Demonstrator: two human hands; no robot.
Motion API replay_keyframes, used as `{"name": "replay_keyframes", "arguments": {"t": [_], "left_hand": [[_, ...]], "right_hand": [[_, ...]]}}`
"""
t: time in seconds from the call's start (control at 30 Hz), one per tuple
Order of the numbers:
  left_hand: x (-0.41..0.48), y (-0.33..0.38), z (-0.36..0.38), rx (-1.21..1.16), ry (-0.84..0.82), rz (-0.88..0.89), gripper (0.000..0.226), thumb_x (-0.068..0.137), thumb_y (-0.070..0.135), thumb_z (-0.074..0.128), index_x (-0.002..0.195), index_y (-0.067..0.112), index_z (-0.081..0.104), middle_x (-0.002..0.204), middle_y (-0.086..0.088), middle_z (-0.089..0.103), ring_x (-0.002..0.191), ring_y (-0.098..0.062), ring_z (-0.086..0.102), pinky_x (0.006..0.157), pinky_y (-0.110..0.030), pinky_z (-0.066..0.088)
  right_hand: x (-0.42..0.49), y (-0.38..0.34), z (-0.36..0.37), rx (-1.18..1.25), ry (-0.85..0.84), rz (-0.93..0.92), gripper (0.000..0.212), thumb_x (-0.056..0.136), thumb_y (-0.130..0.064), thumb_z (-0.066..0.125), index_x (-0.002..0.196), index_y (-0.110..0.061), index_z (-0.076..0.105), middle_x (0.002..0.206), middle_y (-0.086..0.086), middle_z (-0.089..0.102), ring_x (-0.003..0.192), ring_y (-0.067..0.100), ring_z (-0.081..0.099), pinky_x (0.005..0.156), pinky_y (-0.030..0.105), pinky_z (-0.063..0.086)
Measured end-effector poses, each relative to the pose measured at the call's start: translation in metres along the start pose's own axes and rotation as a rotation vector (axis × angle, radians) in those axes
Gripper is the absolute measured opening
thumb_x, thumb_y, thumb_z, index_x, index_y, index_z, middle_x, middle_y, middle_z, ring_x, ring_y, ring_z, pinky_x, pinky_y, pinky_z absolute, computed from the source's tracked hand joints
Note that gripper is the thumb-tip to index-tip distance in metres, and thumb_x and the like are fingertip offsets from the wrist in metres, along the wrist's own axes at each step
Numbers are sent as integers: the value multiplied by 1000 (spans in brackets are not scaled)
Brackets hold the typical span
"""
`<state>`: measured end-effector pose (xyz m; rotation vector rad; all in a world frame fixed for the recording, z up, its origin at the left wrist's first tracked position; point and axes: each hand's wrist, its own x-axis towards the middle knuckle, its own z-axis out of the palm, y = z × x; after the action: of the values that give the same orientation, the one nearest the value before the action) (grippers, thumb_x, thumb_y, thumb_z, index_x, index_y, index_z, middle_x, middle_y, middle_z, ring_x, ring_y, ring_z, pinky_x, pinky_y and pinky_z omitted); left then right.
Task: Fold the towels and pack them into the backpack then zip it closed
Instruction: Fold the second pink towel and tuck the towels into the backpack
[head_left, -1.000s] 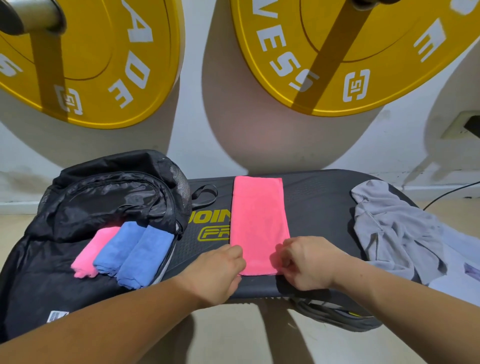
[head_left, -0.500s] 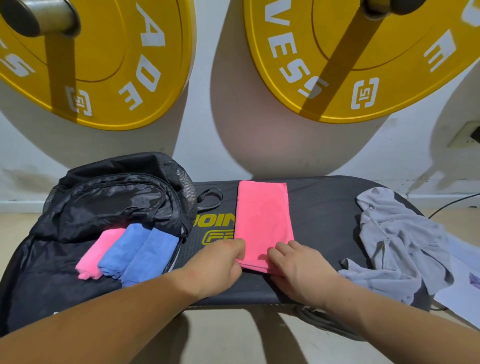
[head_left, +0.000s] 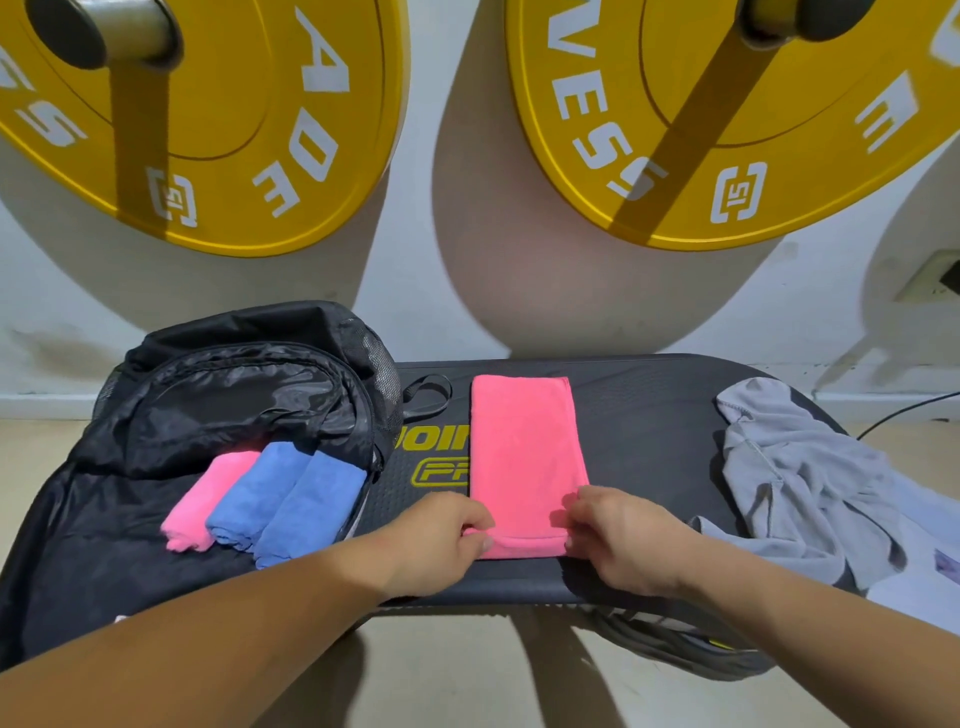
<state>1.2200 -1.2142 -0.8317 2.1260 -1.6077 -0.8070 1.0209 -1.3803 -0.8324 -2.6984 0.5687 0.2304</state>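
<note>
Two big yellow weight plates fill the top of the frame: left plate (head_left: 234, 130) upper left, right plate (head_left: 727, 130) upper right, both w/ white lettering, hung in front of a white wall. Below them a black surface (head_left: 649, 431) w/ a yellow logo spans the centre. On its left end, lower left of frame, lies the black backpack (head_left: 234, 395), unzipped, its flap thrown back toward the wall. At right of frame a grey cloth (head_left: 800, 483) lies crumpled on the surface's right end. Centre frame: the pink towel (head_left: 524, 457), folded into a long narrow strip, lies flat on the surface, running from far edge to near edge and covering part of the logo, just right of the backpack. Inside the open backpack 3 folded towels lie side by side, touching: small pink towel (head_left: 208, 499) leftmost, blue towel (head_left: 254, 493) in the middle, second blue towel (head_left: 306, 514) rightmost by the zip edge. Both hands are at the strip's near end, lower centre: left hand (head_left: 431, 545) pinches the near-left corner, right hand (head_left: 623, 545) pinches the near-right corner, fingers curled; that end is curled over a bit.
</note>
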Motion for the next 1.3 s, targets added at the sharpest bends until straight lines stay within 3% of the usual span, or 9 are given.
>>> {"name": "replay_keyframes", "arguments": {"t": [0.1,0.2,0.3,0.4,0.63,0.8,0.97,1.13,1.3], "left_hand": [[5,-6,6,-123,10,-150,27,95,15,56,71,3,53,61,4,42,57,-11,38,57,-28,37],[7,-5,13,-187,98,-233,11,92,5,58,81,1,58,62,9,52,49,4,50,50,-16,41],[6,-1,15,-30,174,-167,9,90,11,63,83,10,58,76,6,57,68,-3,58,60,-22,46],[2,9,9,275,166,11,7,90,11,57,93,18,56,98,1,51,93,-23,51,77,-39,48],[-8,34,21,691,-13,199,18,90,11,48,105,12,58,111,-8,48,107,-30,45,79,-43,42],[-6,19,23,542,42,123,16,93,15,44,101,17,58,106,-2,46,104,-25,43,77,-44,50],[0,9,30,450,118,108,29,84,11,43,102,18,65,101,-1,52,99,-25,47,86,-41,46],[2,7,11,-95,81,-107,27,91,9,55,105,16,76,89,7,68,78,-2,60,73,-17,46],[2,-1,11,-423,85,-349,10,88,0,65,87,10,69,67,-3,66,58,-14,60,60,-28,51]], "right_hand": [[2,-3,0,199,-7,181,22,98,-32,56,103,-13,67,104,3,70,97,26,63,84,31,49],[7,-5,0,307,74,285,13,90,-27,69,83,-16,66,79,-4,67,73,14,61,58,14,41],[12,-3,0,348,129,313,25,83,-25,76,71,-24,54,71,-9,58,66,9,56,54,13,40],[14,1,6,36,214,89,23,89,-34,67,74,-25,53,79,-11,44,76,17,54,59,31,41],[6,-6,16,-429,231,-329,14,62,-23,74,66,-23,60,73,-3,56,60,22,51,51,31,40],[3,8,17,-352,248,-299,17,85,-36,58,78,-24,67,89,-3,63,71,23,58,60,35,49],[2,10,18,-296,262,-246,6,80,-25,67,79,-21,62,83,-2,56,69,23,54,58,36,49],[-3,8,2,130,150,40,20,96,-31,55,100,-20,72,87,-12,45,91,21,58,79,25,42],[0,8,-3,455,57,321,13,86,-23,74,79,-13,72,72,-1,73,61,6,57,64,18,48]]}}
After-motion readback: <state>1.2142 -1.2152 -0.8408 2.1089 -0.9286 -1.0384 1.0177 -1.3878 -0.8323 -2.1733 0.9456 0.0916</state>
